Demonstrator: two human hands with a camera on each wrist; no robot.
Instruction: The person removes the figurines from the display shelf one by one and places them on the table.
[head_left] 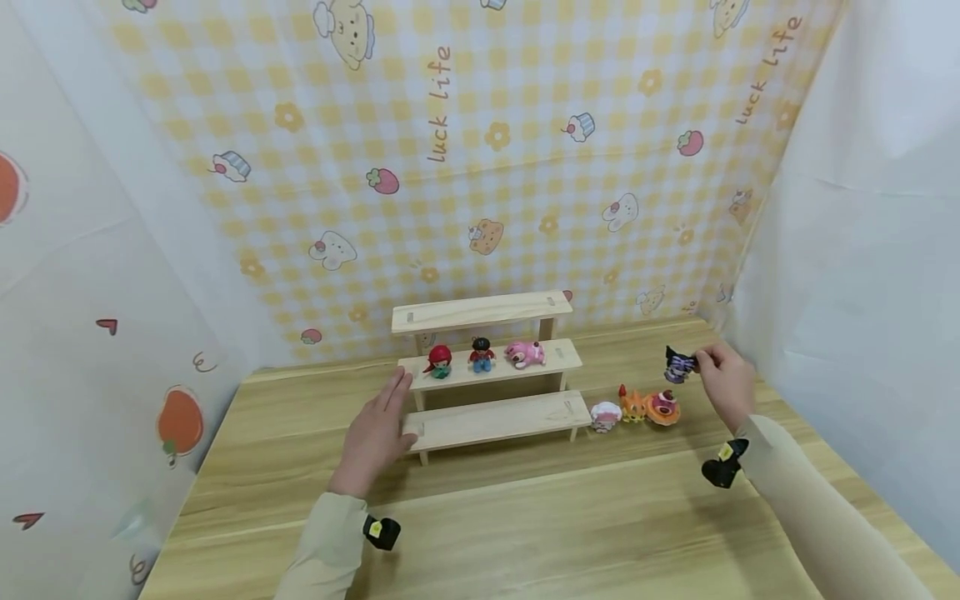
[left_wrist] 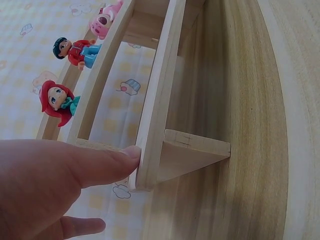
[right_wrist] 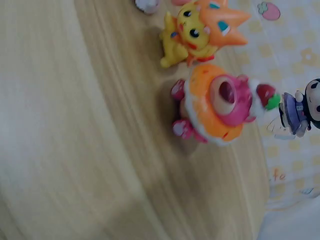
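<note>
My right hand [head_left: 727, 385] pinches a black-and-purple figurine [head_left: 678, 365] and holds it above the table; in the right wrist view that figurine [right_wrist: 300, 107] appears at the right edge. My left hand [head_left: 375, 433] rests with extended fingers at the left end of a three-tier wooden shelf [head_left: 487, 421], its thumb [left_wrist: 112, 162] touching the lowest board. On the middle tier sit a red-haired figurine [head_left: 439, 362], a black-haired figurine in red and blue [head_left: 482, 356] and a pink bear figurine [head_left: 527, 353] lying down.
Right of the shelf, on the wooden table [head_left: 525, 533], stand a white-and-pink figurine [head_left: 604, 417], a yellow-and-orange figurine [head_left: 633, 406] and a pink bear in an orange ring [head_left: 663, 408]. A checked cloth [head_left: 465, 192] hangs behind, and white sheets [head_left: 862, 250] flank both sides.
</note>
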